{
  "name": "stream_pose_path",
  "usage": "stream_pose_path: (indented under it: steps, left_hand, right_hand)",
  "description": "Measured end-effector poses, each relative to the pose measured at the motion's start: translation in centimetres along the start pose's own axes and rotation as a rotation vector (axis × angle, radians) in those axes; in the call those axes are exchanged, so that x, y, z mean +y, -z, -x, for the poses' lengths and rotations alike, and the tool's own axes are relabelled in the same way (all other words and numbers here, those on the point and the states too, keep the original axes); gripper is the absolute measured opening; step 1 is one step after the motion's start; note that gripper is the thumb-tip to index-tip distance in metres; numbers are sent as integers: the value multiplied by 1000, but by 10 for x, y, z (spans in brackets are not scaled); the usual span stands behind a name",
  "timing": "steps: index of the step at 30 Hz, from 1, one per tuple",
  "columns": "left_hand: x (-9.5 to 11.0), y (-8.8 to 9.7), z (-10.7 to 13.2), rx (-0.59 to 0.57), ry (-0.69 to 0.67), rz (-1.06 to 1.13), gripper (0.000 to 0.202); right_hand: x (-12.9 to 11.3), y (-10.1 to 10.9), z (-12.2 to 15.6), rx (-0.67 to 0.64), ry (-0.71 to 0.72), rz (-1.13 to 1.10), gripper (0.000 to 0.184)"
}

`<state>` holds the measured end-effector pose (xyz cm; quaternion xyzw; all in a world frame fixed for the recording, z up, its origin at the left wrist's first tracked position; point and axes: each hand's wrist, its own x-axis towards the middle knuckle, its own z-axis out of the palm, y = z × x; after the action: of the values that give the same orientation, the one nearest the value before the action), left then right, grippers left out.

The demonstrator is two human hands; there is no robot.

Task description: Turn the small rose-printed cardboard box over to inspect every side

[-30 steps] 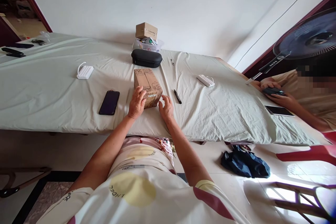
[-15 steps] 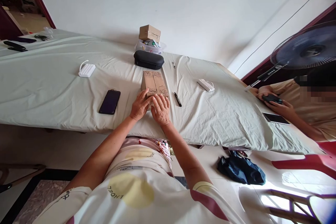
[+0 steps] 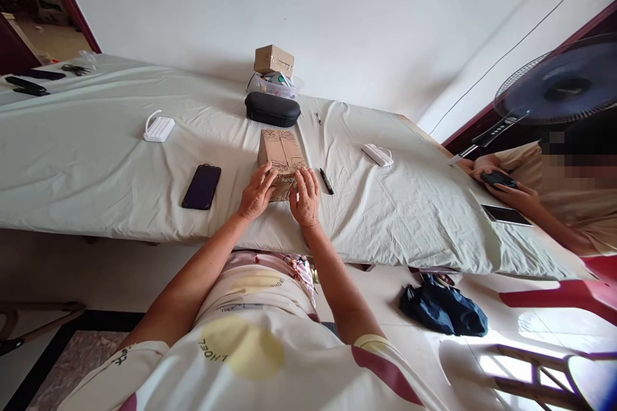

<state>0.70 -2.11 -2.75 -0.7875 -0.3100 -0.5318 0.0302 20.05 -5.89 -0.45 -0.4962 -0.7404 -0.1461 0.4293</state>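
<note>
A brown cardboard box point(image 3: 283, 149) with dark scribbled lines on it lies on the cloth in front of me. My left hand point(image 3: 257, 192) holds its near left corner, fingers over the top edge and thumb towards the front face. At the near right corner, my right hand point(image 3: 305, 196) touches the box with its fingers stretched out and a little apart. Between both hands, part of the box's front face shows. A black marker pen point(image 3: 326, 181) lies just right of the box, and a dark phone point(image 3: 201, 187) lies to the left.
Behind the box are a black case point(image 3: 272, 109), a clear plastic tub point(image 3: 274, 87) and a smaller carton point(image 3: 274, 60). White corded blocks point(image 3: 159, 129) point(image 3: 378, 155) flank it. At right, another person's hands hold a dark object point(image 3: 499, 180) near a phone point(image 3: 507, 214) and a fan point(image 3: 569, 87).
My right hand has slid right along the box's near edge to the corner, opening a gap between my hands. My left hand stays nearly where it was.
</note>
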Motion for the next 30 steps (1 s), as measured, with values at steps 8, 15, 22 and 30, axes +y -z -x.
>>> stream_pose_path:
  steps: [8,15,22,30]
  left_hand:
    - [-12,-8,14,-70,188,64,62]
    - [-17,-11,17,-230,301,-166,60]
    - [-17,-9,17,-298,317,-78,57]
    - [-13,-3,12,-89,277,21,48]
  right_hand:
    - [1,-4,0,67,-8,-20,52]
    - [5,-5,1,106,-40,-46,51]
    - [11,-7,1,210,-120,-62,51]
    - [14,-10,5,261,-186,-183,52]
